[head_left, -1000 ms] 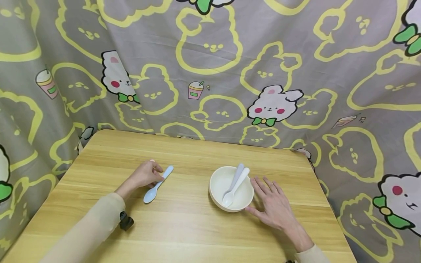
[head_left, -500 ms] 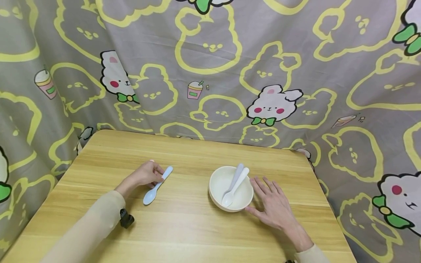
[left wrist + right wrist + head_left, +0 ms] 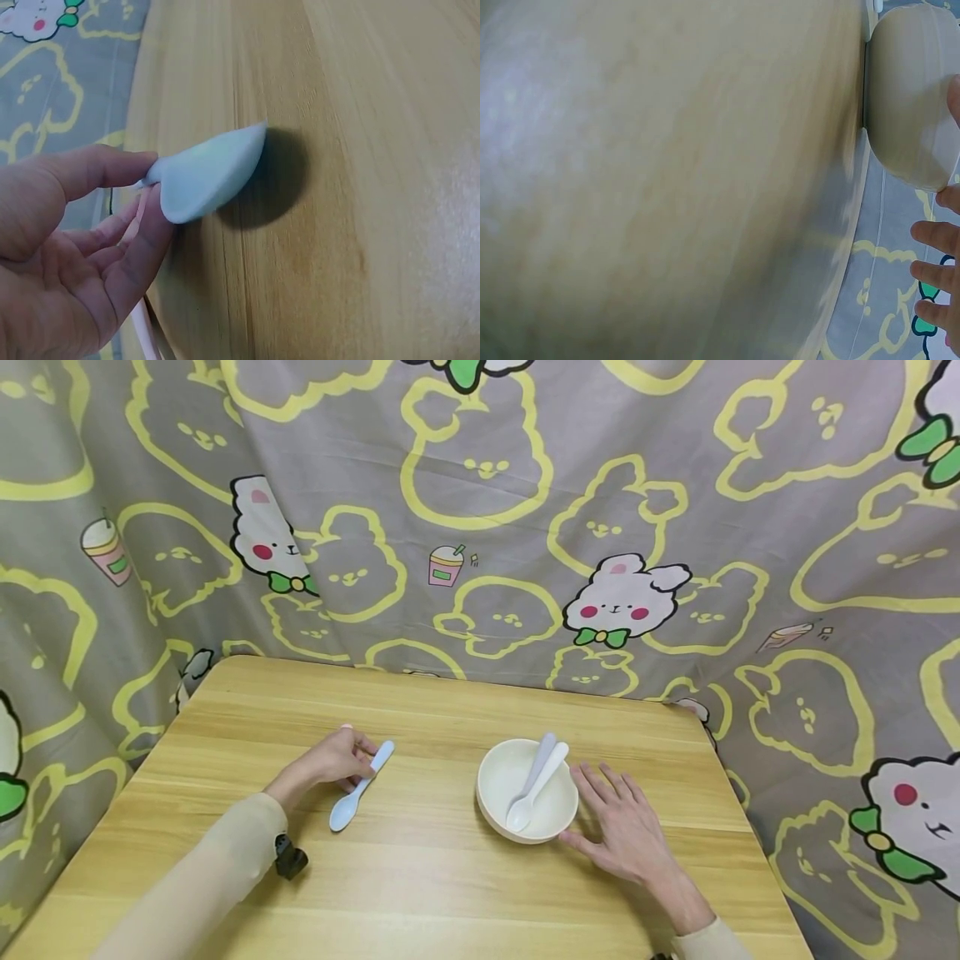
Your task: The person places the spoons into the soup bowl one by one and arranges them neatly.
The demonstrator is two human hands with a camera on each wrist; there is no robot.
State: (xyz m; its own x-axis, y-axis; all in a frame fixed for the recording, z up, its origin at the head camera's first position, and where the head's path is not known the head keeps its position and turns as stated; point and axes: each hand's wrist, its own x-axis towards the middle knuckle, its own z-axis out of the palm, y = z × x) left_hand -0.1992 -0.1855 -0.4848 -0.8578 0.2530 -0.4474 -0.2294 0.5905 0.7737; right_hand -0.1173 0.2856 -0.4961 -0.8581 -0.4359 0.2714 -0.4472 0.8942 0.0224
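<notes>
My left hand (image 3: 341, 757) pinches a light blue spoon (image 3: 346, 810) by its handle, between thumb and fingers. In the left wrist view the blue spoon's bowl (image 3: 214, 171) stands out past the fingertips, casting a shadow on the wood. Behind those fingers runs a thin pink handle (image 3: 144, 330), mostly hidden by the hand; only its pink tip (image 3: 346, 727) shows in the head view. My right hand (image 3: 626, 831) is spread, thumb and index finger against the side of a cream bowl (image 3: 491, 810). Inside lean a grey spoon (image 3: 542, 762) and a white spoon (image 3: 551, 767), handles over the rim.
All of this is on a wooden table (image 3: 435, 893) with rounded far corners. A grey curtain (image 3: 510, 427) with yellow outlines and rabbit faces hangs behind the table and along both sides. A small black device (image 3: 288, 857) sits at my left wrist.
The light blue spoon has shifted very slightly toward me in the left hand's fingers. The right hand, the bowl and the two spoons in it have stayed in place.
</notes>
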